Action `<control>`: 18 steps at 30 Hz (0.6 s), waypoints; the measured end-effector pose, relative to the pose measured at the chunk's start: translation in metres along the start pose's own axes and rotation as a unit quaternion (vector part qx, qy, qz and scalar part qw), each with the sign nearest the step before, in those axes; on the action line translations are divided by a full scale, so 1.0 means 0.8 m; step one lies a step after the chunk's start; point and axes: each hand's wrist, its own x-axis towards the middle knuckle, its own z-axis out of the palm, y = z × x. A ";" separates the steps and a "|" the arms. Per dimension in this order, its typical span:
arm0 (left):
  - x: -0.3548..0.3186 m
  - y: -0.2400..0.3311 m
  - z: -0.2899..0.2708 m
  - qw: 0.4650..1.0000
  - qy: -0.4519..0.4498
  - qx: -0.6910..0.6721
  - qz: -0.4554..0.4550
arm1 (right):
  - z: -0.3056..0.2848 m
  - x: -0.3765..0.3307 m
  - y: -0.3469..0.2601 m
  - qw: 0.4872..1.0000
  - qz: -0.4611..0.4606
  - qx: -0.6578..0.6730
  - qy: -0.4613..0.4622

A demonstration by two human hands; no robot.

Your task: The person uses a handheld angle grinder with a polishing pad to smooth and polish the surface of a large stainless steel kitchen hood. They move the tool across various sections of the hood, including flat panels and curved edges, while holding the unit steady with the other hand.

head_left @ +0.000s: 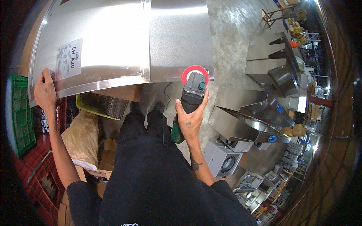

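A large shiny stainless-steel panel (179,45) with a raised lip and a seam stretches across the upper left. My left hand (45,92) grips its near left corner, fingers closed on the edge beside a white printed label (69,58). In my right hand (190,122) is an angle grinder (194,90) with a black head and a green body. Its red-rimmed disc (185,75) overlaps the panel's near right corner from this view; whether disc and metal touch, I cannot tell.
Below the panel's near edge sit a yellow-green basket (80,103) of dark slotted parts and a tan wrapped bundle (80,132). Green (23,113) and red crates (28,165) stand at left. Several steel hoods (241,124) lie on the floor at right. A dark cable (167,90) runs along the floor.
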 end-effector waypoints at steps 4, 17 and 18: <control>-0.004 0.000 0.001 1.000 0.022 -0.009 0.018 | 0.004 -0.003 -0.003 1.000 -0.017 0.002 0.001; -0.012 0.016 -0.005 1.000 0.013 -0.015 -0.004 | 0.022 -0.015 0.000 0.994 -0.094 -0.044 0.031; -0.013 0.014 -0.005 1.000 0.014 -0.017 -0.004 | 0.023 -0.016 0.001 0.993 -0.100 -0.047 0.030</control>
